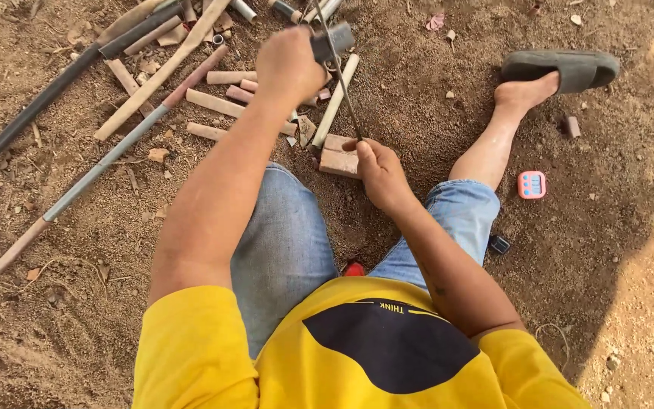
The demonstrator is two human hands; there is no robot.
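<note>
The ground (pixel 554 288) is dry, gritty, matt soil. The pipes (pixel 221 104) look like dull, dusty plastic, one long pipe (pixel 100 168) smoother and grey. The saw (pixel 340 76) has a thin metal blade. The brick (pixel 340 157) is rough clay. Jeans (pixel 281 242) are faded denim; the sandal (pixel 562 68) is matt rubber.

Seated on bare dirt ground (pixel 584 250), blue jeans, yellow shirt. Left hand (pixel 289 64), top centre, closed round hacksaw (pixel 336 60) handle; right hand (pixel 378 170), centre, pressing on brick (pixel 336 159). Cut pipe pieces (pixel 213 102) and long pipes (pixel 100 163) upper left. Orange timer (pixel 531 184) right of centre; sandal (pixel 562 68) upper right.
</note>
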